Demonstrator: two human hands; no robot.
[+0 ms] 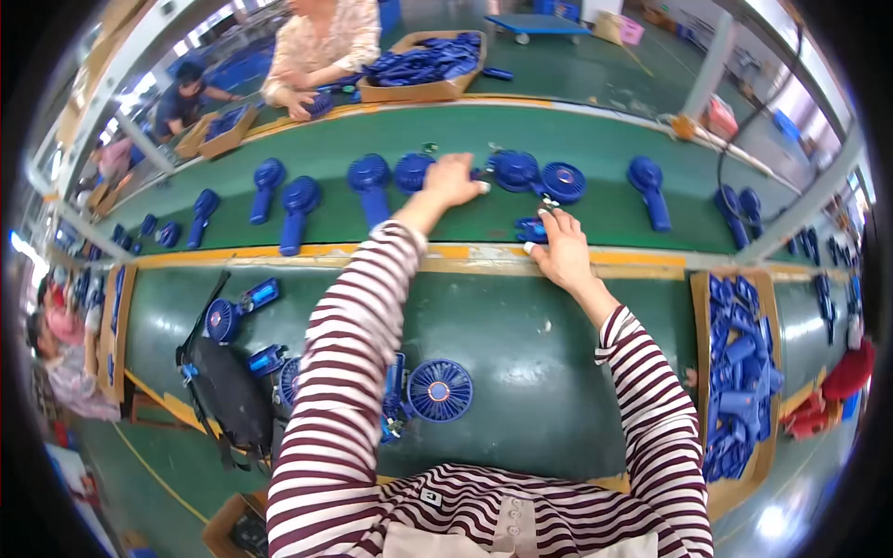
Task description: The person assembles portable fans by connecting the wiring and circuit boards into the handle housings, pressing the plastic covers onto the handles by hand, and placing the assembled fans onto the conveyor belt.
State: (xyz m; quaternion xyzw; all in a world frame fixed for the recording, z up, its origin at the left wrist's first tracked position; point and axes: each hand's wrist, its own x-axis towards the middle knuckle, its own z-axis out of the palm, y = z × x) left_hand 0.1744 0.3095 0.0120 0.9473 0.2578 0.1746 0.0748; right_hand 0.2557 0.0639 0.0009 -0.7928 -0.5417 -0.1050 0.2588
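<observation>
Blue handheld fans lie along the green conveyor belt. My left hand reaches over the belt, its thumb and fingers closed around the handle end of a round-headed fan. Just left of that hand sits another fan, partly covered by it. My right hand is at the belt's near edge, fingers and thumb around a blue handle part. Above it lies a fan head with small parts and wires showing at its neck.
On the near green bench lie a fan, an opened fan and a black bag. A carton of blue casings stands at right. Across the belt a person works beside a carton of blue parts.
</observation>
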